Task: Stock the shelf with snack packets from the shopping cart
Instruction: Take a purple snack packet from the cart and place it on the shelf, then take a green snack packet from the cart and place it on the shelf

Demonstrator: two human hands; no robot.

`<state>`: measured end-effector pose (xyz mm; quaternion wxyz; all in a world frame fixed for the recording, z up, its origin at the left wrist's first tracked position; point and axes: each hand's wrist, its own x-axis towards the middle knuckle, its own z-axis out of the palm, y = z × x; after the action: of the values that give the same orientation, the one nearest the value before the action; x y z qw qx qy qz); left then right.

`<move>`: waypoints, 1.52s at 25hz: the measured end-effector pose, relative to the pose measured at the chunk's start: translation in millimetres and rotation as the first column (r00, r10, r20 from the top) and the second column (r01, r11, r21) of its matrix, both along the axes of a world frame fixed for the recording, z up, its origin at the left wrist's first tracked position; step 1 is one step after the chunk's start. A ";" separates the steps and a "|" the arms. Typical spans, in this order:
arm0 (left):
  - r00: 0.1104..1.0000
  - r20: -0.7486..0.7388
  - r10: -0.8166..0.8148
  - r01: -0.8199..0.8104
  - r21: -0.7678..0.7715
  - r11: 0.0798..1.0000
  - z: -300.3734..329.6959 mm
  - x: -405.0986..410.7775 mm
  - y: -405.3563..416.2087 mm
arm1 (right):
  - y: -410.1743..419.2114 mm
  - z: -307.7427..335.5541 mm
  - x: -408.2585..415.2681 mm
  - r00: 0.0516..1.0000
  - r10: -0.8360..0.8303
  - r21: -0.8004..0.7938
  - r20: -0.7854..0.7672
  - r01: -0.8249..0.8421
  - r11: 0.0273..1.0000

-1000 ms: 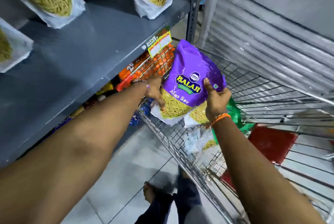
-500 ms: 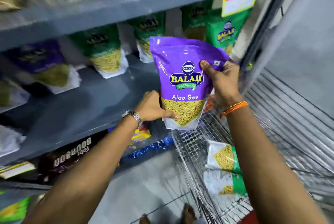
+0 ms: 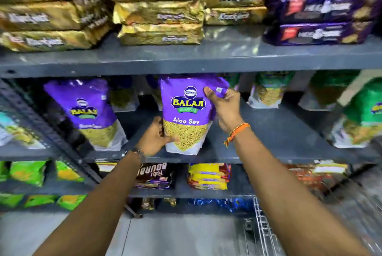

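I hold a purple Balaji Aloo Sev packet upright over the front part of the grey middle shelf. My left hand grips its lower left corner. My right hand grips its upper right edge, thumb on the front. Another purple Balaji packet stands on the same shelf to the left. A corner of the wire shopping cart shows at the bottom right; what lies in it is out of sight.
Green sev packets stand on the middle shelf at the right and back. Gold biscuit packs and dark purple packs fill the shelf above. Biscuit packs sit on the lower shelf. A slanted shelf post runs at the left.
Both hands lifted the purple packet out of the cart and carried it up and left to the middle shelf. My view swung from the cart up to the shelf front.
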<state>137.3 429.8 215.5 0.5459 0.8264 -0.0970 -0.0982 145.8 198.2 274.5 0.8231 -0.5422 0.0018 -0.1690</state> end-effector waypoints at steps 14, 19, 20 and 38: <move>0.977 0.051 0.209 -0.201 -0.133 0.971 -51.3 33.5 83.9 | 112.8 -18.0 63.3 0.990 0.135 -0.121 -0.043 -0.139 0.983; 0.973 0.020 0.230 -0.220 -0.217 0.951 -57.0 30.1 79.4 | 108.3 -17.5 62.1 0.983 0.165 -0.149 -0.078 -0.175 0.973; 0.967 0.008 0.256 -0.247 -0.243 0.938 -52.7 24.8 75.4 | 106.7 -14.0 60.3 0.980 0.182 -0.149 -0.078 -0.192 0.970; 0.996 -0.071 -0.049 0.018 -0.389 0.921 -51.2 -111.5 -179.6 | -146.0 -98.6 -200.4 0.864 -0.381 0.029 -0.328 0.413 0.910</move>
<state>25.8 250.3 164.3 0.7003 0.6957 -0.1069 -0.1192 -54.6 52.1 176.0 0.7853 -0.5088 0.2530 -0.2460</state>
